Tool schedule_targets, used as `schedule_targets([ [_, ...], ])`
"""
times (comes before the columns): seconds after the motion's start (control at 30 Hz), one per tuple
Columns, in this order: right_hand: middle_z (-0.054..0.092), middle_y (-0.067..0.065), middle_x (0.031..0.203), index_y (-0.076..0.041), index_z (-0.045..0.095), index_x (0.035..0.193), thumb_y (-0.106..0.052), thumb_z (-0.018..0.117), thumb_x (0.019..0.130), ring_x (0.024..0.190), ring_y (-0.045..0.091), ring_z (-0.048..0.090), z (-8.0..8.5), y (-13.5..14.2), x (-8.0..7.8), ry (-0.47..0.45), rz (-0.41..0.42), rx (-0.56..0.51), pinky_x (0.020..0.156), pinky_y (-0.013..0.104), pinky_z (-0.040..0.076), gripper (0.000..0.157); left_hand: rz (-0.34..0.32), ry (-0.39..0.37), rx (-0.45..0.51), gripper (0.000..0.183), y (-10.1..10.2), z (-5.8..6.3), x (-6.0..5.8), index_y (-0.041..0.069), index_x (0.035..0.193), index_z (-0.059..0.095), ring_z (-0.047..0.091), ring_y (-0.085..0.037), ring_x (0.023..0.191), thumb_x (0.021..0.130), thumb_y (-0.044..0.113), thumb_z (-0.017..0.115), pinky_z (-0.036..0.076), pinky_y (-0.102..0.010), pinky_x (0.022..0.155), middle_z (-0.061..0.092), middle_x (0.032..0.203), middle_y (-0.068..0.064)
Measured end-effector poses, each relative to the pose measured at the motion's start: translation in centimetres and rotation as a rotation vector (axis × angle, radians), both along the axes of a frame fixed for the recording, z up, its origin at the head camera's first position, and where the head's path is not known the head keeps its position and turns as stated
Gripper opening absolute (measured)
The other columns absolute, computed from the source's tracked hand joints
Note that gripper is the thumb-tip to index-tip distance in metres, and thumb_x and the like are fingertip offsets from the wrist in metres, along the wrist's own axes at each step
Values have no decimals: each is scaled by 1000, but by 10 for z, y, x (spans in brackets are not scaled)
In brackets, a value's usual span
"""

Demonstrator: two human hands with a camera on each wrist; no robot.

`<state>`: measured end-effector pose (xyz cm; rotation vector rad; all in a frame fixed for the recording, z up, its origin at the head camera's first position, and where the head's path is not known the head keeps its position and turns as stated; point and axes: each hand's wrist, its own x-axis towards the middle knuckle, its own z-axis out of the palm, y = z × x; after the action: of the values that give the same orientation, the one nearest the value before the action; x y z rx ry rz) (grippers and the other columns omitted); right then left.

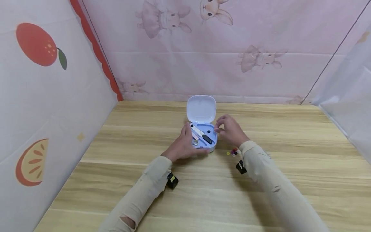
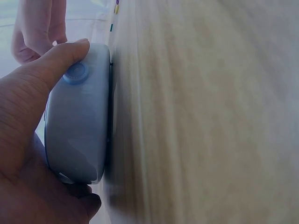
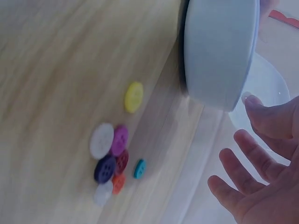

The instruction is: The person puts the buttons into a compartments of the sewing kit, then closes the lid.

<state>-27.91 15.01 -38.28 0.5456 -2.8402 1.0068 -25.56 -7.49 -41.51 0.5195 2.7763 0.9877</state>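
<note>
A sewing kit box (image 1: 213, 148), pale blue inside with its white lid (image 1: 201, 109) raised, stands on the table. My left hand (image 1: 183, 145) grips its left and front sides, the thumb near the round blue catch (image 2: 76, 73). Inside lie small scissors (image 1: 206, 139) with a black handle, a black button (image 1: 209, 131) and a small round item (image 1: 195, 142). Beside the box's right rim is my right hand (image 1: 231, 129), its thumb and index finger pinching what looks like a small pale button (image 3: 245, 96). The other fingers are loosely bent.
Loose buttons lie on the table right of the box, among them a yellow button (image 3: 134, 97), a magenta button (image 3: 119, 139), a navy button (image 3: 105, 169) and a teal button (image 3: 139, 169). Printed cloth walls (image 1: 179, 64) stand behind and beside the wooden table (image 1: 139, 135).
</note>
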Motion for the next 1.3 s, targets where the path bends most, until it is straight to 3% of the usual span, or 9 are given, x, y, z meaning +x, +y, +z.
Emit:
schedule_targets([
  [0.23, 60, 27, 123, 1, 74, 84, 1, 73, 89, 120, 44, 49, -1, -4, -2, 57, 31, 3, 108, 60, 33, 5, 2, -4, -2, 140, 1, 6, 2, 5, 161, -8, 46, -30, 127, 71, 61, 85, 44, -43, 106, 19, 158, -16],
  [0.4, 58, 25, 127, 0, 75, 85, -2, 74, 88, 122, 44, 44, 0, -6, -2, 27, 10, 14, 106, 59, 33, 4, 1, -19, -5, 141, 1, 7, 2, 4, 160, -11, 45, -32, 131, 73, 63, 83, 43, -45, 107, 14, 162, -19],
  [0.73, 58, 21, 126, -6, 75, 81, -4, 76, 87, 122, 40, 41, 0, -15, 5, -9, -26, 32, 106, 57, 37, 7, -6, -4, 22, 139, -3, 4, 6, 8, 161, -8, 49, -27, 124, 71, 62, 85, 46, -42, 104, 20, 157, -14],
  [1.13, 61, 19, 119, -11, 74, 73, -3, 77, 82, 118, 42, 46, -14, -23, 3, 92, -77, 82, 101, 57, 40, 13, -24, 67, 62, 133, -8, -5, 5, 7, 160, 3, 51, -25, 119, 71, 60, 86, 48, -40, 100, 29, 150, -12],
  [1.3, 62, 17, 116, -12, 74, 72, -2, 76, 79, 117, 43, 47, -18, -28, 3, 122, -107, 97, 100, 58, 40, 12, -18, 68, 63, 138, -11, -9, 4, 5, 161, -3, 50, -28, 124, 71, 62, 85, 47, -44, 102, 24, 156, -16],
])
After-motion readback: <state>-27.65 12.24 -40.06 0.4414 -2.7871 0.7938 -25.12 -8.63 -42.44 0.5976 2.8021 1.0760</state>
